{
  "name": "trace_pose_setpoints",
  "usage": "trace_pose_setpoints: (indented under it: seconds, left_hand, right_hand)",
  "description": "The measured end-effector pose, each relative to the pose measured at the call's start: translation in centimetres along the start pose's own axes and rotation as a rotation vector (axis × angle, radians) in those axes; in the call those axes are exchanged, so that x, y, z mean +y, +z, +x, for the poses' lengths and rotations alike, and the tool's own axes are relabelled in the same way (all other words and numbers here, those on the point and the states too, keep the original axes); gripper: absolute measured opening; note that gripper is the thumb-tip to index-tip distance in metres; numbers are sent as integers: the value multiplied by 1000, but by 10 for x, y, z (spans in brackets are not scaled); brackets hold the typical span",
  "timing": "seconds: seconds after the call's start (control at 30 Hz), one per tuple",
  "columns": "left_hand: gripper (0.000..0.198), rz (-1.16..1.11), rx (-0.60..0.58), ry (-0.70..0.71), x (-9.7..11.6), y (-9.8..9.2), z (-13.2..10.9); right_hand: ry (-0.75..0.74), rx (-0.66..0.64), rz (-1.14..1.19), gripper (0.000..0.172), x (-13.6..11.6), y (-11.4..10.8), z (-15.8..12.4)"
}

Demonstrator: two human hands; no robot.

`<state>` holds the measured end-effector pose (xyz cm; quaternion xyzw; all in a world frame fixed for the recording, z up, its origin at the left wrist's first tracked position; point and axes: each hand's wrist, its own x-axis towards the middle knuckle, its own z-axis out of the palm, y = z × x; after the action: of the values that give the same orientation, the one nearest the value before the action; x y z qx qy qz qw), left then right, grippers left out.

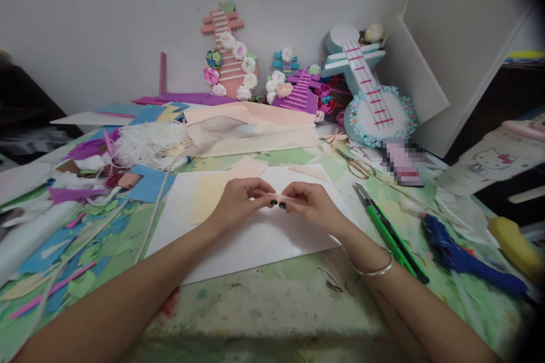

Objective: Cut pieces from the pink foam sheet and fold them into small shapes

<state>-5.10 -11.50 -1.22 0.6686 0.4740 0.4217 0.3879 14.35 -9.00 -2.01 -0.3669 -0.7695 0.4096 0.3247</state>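
Observation:
My left hand (242, 201) and my right hand (313, 207) meet over a white board (255, 255) in the middle of the table. Both are closed in a pinch, thumbs nearly touching, on a small pale pink piece of paper (279, 197). Most of that piece is hidden behind the fingers, so its shape cannot be made out. Beside my left hand, a pale yellow paper (206, 198) lies on the board. Peach paper scraps (249, 167) rest at the board's far edge.
To the right lie a green utility knife (392, 232), scissors (361, 168) and a blue glue gun (468, 264). Paper scraps (91, 238) and white shredded strands (149, 142) cover the left. Decorated model string instruments (368, 85) stand at the back, behind a large peach sheet (255, 136).

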Motion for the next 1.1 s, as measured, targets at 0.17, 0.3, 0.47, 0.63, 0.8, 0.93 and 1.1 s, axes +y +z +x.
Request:
trace_pose_setpoints:
  seconds: [0.17,0.3,0.47,0.63,0.8,0.93,1.1]
  left_hand:
    - [19,-70,55,-36,-3,-3,2]
    - [20,-77,59,-61,-5,-3,3]
    - [17,-46,0,-60,-6,-2,3]
    - [14,-41,9,-25,-6,-3,3]
    - [14,-44,50,-25,-7,-4,4]
    - [12,-27,67,-9,-8,-4,3]
    - [12,-30,75,-20,-6,-4,2]
  right_hand:
    - [41,44,67,6,4,-5,2]
    - [49,73,69,7,0,-5,2]
    - [43,70,85,6,0,-3,2]
    - [43,95,150,8,1,-4,3]
    - [73,117,295,13,1,-5,4]
    - [84,175,346,11,4,-5,5]
    - [117,216,363,13,4,-5,5]
